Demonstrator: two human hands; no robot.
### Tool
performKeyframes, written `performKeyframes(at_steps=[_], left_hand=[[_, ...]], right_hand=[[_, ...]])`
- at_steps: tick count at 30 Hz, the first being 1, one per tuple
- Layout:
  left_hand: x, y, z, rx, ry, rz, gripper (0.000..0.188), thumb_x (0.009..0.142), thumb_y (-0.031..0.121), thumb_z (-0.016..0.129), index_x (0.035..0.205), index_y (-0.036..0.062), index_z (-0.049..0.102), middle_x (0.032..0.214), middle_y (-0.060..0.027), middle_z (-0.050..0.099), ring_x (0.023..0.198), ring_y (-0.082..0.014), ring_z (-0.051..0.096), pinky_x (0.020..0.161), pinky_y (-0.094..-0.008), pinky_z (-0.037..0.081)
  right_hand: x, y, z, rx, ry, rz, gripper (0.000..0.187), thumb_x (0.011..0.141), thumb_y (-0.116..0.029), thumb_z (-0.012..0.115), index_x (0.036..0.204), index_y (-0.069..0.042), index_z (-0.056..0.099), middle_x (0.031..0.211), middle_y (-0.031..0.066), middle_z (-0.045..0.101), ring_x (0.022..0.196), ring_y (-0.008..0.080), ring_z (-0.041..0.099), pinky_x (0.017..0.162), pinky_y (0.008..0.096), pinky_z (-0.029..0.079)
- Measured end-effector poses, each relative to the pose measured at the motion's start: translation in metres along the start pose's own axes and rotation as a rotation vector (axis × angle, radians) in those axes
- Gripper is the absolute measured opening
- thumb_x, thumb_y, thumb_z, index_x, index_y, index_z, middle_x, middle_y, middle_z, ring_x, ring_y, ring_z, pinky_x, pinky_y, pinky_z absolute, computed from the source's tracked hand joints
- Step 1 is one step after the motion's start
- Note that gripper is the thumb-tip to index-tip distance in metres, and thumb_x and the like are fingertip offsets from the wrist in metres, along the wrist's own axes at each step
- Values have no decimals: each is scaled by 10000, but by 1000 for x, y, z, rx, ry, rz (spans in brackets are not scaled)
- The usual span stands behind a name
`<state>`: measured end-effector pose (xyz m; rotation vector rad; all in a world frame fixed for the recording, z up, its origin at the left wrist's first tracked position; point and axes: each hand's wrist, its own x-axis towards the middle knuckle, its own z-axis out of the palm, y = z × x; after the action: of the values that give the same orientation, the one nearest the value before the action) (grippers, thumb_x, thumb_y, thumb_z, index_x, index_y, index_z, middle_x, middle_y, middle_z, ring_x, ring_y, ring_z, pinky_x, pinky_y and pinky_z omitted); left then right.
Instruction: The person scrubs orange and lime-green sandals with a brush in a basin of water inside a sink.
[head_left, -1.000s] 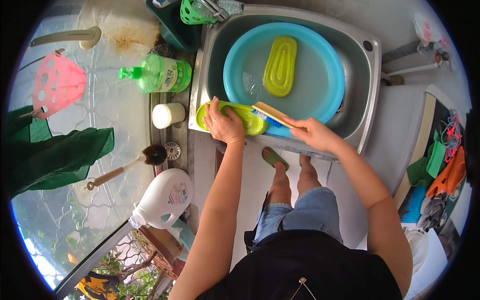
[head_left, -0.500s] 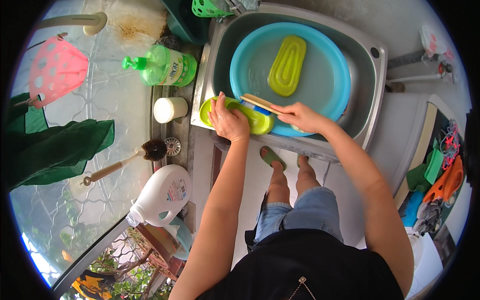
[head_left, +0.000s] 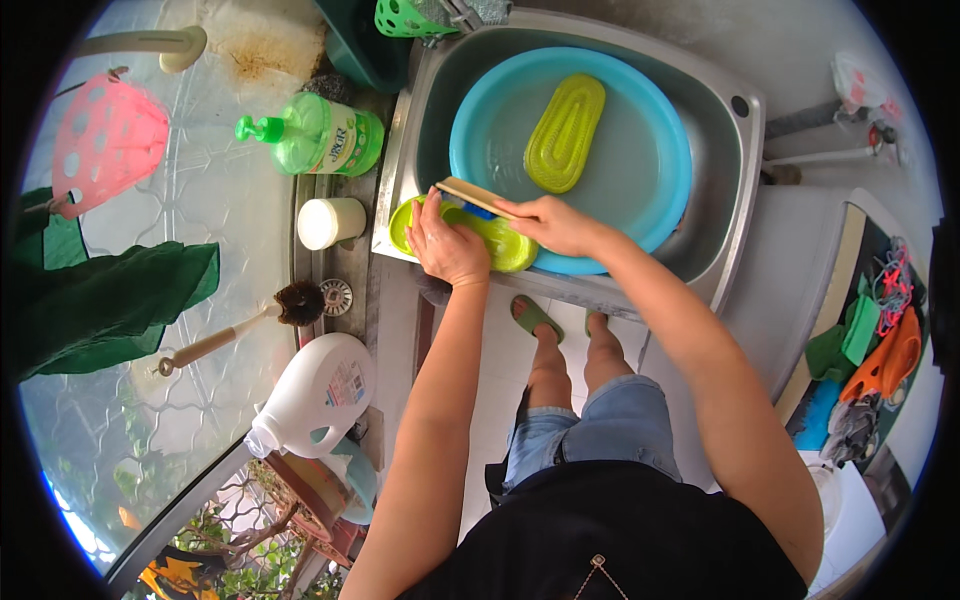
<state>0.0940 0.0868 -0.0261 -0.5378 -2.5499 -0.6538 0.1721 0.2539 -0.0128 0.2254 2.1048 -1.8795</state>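
With my left hand (head_left: 450, 247), I grip a lime-green slipper (head_left: 510, 246) at the near left edge of the sink, fingers wrapped over its middle. My right hand (head_left: 553, 226) is closed around the handle of a wooden scrub brush (head_left: 467, 192) with blue bristles. The brush head lies against the slipper's upper side, close to my left fingertips, and the bristles are partly hidden. Just beyond, a light-blue basin (head_left: 684, 185) of cloudy water holds a second lime-green piece (head_left: 566, 133), an oval with a ringed pattern that looks like a slipper's sole.
The basin stands in a steel sink (head_left: 738, 215). Along the left ledge are a green pump bottle (head_left: 335, 137), a white cup (head_left: 331, 223), a round brush (head_left: 298, 303), a drain strainer (head_left: 336, 297) and a white jug (head_left: 318, 392). Coloured cloths (head_left: 880, 350) lie at the right.
The brush has slid left along the slipper, toward my left hand, with my right hand following. My left hand keeps its hold. The whole view has shifted slightly.
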Motion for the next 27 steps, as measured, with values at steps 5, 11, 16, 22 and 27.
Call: performKeyframes(at_steps=[5,11,16,22,27], left_hand=[[-1,-7,-4,53,-34,-25,504,726,-67,493,1199,102,532,1232,-1,608,1230,-302,513,1061,-502,322],[-5,-9,-4,11,-50,-69,479,726,-29,513,1186,102,536,1242,-3,603,1247,-308,491,1071,-500,303],[12,-24,-33,-197,-291,59,459,779,180,540,1224,72,507,1285,-67,577,1280,-323,438,1055,-447,326],[57,-76,-83,-215,-939,431,1062,580,257,856,1450,95,269,1501,-121,313,1408,-332,250,1151,-409,252],[75,-67,-55,19,-1003,424,996,469,121,890,1327,117,384,1385,-96,435,1358,-307,351,1129,-469,272]], right_hand=[[-72,-1,12,-158,108,139,440,943,-221,525,1382,-225,488,802,134,657,656,284,587,652,362,473],[-82,-24,39,-705,342,-58,439,897,-204,581,1332,-247,544,748,124,620,676,320,634,630,408,509],[-86,-6,29,-823,372,-178,460,872,-236,602,1326,-280,546,733,133,593,566,323,608,536,437,496],[-121,-23,13,-959,206,-112,503,875,-240,603,1365,-304,504,719,119,566,581,326,594,545,431,495],[-12,-33,74,-948,214,-268,392,893,-246,547,1283,-277,566,778,134,634,602,330,631,582,449,517]])
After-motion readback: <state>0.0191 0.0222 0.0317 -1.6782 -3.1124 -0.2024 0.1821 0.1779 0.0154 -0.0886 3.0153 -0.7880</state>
